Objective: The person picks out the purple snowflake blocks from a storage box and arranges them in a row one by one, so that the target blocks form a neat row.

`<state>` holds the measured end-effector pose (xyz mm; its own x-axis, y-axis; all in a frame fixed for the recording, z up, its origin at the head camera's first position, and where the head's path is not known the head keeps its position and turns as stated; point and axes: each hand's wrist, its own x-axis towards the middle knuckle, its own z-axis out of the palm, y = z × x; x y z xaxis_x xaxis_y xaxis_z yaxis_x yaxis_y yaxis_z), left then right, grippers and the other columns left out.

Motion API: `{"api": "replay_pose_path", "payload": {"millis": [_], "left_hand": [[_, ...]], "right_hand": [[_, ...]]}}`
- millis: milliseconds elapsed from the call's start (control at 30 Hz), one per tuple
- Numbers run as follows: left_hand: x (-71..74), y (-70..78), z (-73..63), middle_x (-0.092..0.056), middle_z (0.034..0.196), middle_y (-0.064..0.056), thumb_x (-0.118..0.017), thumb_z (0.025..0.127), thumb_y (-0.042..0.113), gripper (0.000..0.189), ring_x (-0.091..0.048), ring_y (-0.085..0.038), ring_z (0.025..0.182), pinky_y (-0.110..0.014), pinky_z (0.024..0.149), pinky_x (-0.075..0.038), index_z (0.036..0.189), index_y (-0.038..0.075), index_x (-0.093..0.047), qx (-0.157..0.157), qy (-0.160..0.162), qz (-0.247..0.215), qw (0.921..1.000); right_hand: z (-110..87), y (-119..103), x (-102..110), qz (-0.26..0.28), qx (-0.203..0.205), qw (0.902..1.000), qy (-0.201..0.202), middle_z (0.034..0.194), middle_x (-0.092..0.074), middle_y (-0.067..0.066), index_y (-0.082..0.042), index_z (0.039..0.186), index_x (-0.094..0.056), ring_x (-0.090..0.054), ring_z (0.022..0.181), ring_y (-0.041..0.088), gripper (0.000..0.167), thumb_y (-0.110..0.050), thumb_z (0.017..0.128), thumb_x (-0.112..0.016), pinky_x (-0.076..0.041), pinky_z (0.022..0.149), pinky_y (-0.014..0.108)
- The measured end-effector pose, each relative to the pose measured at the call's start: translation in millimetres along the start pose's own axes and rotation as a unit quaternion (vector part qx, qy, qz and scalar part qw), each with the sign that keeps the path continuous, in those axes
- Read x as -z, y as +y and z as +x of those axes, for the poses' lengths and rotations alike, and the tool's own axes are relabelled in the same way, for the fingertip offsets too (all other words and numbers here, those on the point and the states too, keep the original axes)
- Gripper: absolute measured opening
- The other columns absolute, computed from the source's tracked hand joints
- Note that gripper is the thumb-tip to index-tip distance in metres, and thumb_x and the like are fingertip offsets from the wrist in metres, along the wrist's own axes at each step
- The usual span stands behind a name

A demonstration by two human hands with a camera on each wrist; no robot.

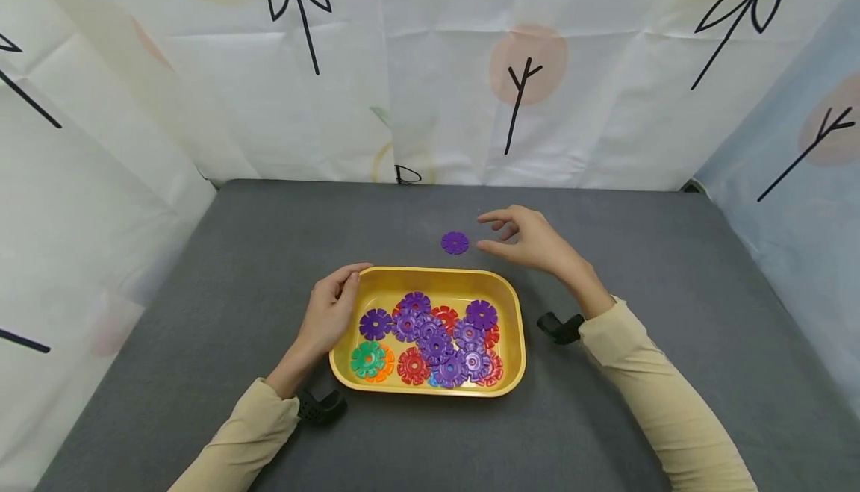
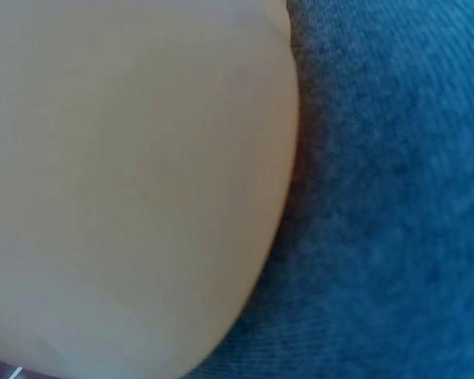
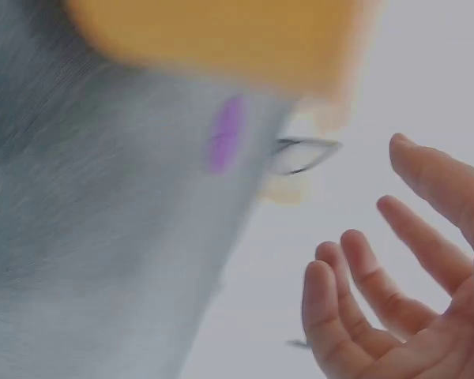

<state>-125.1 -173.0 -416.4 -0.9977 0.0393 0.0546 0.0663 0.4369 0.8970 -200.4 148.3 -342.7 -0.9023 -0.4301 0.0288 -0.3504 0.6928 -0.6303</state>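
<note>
A yellow tray [image 1: 430, 392] holds a pile of flower-shaped plastic discs, mostly purple [image 1: 435, 344], with several red [image 1: 413, 366], a green one [image 1: 367, 359], an orange one and a bit of blue. My left hand [image 1: 328, 311] grips the tray's upper left corner, thumb along the rim; in the left wrist view only blurred skin [image 2: 134, 181] fills the left side. Beyond the tray's far edge, a single purple disc [image 1: 455, 243] lies flat on the table. Just right of it hovers my right hand [image 1: 527, 238], thumb and fingers spread apart with nothing between them, as the right wrist view also shows.
Dark grey cloth [image 1: 282, 231] covers the table. A white curtain with printed trees and leaves [image 1: 443, 104] hangs behind and along the sides. A black wrist camera [image 1: 561, 328] sits under the right forearm, another [image 1: 322, 408] under the left.
</note>
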Motion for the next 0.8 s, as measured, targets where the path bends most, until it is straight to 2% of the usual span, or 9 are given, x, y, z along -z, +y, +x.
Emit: {"api": "replay_pose_path", "payload": {"millis": [167, 367, 500, 600, 667, 800], "left_hand": [[0.6, 0.2, 0.5, -0.071, 0.119, -0.020, -0.038, 0.112, 0.021, 0.037, -0.068, -0.029, 0.089, -0.024, 0.064, -0.053, 0.135, 0.006, -0.063, -0.003, 0.002, 0.001, 1.0000], [0.4, 0.9, 0.8, -0.072, 0.115, -0.021, -0.039, 0.112, 0.022, 0.037, -0.070, -0.030, 0.087, -0.026, 0.063, -0.055, 0.135, 0.005, -0.063, -0.005, -0.001, -0.003, 1.0000], [-0.2, 1.3, 1.6, -0.072, 0.114, -0.021, -0.039, 0.112, 0.022, 0.036, -0.070, -0.030, 0.086, -0.026, 0.062, -0.055, 0.134, 0.005, -0.063, -0.008, 0.001, -0.005, 1.0000], [-0.3, 1.2, 1.6, -0.072, 0.114, -0.021, -0.040, 0.112, 0.022, 0.036, -0.069, -0.029, 0.084, -0.025, 0.061, -0.053, 0.134, 0.005, -0.063, -0.009, 0.003, -0.005, 0.9999], [-0.4, 1.1, 1.5, -0.072, 0.115, -0.020, -0.040, 0.112, 0.021, 0.036, -0.068, -0.029, 0.084, -0.024, 0.061, -0.052, 0.134, 0.005, -0.063, -0.008, 0.005, -0.003, 1.0000], [-0.8, 0.7, 1.7, -0.072, 0.115, -0.020, -0.040, 0.112, 0.020, 0.035, -0.066, -0.029, 0.083, -0.023, 0.060, -0.050, 0.134, 0.005, -0.063, -0.006, 0.007, 0.000, 1.0000]], "right_hand": [[-34.5, -31, -5, 0.041, 0.047, 0.9980, 0.011, 0.118, -0.066, 0.018, -0.005, 0.132, -0.068, -0.067, 0.104, 0.033, 0.044, -0.018, 0.091, -0.078, -0.061, 0.088, 0.047], [-59.5, -56, -37, 0.094, 0.075, 0.9925, -0.021, 0.114, -0.070, 0.011, -0.006, 0.126, -0.071, -0.068, 0.103, 0.032, 0.043, -0.020, 0.086, -0.083, -0.061, 0.087, 0.042], [-65.8, -60, -59, 0.106, 0.072, 0.9912, -0.036, 0.111, -0.071, 0.011, -0.006, 0.123, -0.073, -0.069, 0.099, 0.031, 0.044, -0.023, 0.084, -0.085, -0.061, 0.086, 0.043], [-66.4, -58, -72, 0.089, 0.059, 0.9934, -0.041, 0.108, -0.071, 0.011, -0.006, 0.122, -0.074, -0.067, 0.095, 0.028, 0.046, -0.023, 0.082, -0.088, -0.060, 0.086, 0.039], [-65.8, -56, -79, 0.071, 0.052, 0.9950, -0.048, 0.106, -0.070, 0.010, -0.006, 0.121, -0.075, -0.064, 0.094, 0.026, 0.046, -0.022, 0.080, -0.089, -0.056, 0.086, 0.032], [-63.9, -54, -91, 0.048, 0.023, 0.9960, -0.071, 0.104, -0.066, 0.008, -0.007, 0.120, -0.076, -0.054, 0.087, 0.021, 0.048, -0.022, 0.077, -0.091, -0.041, 0.075, 0.022]]}}
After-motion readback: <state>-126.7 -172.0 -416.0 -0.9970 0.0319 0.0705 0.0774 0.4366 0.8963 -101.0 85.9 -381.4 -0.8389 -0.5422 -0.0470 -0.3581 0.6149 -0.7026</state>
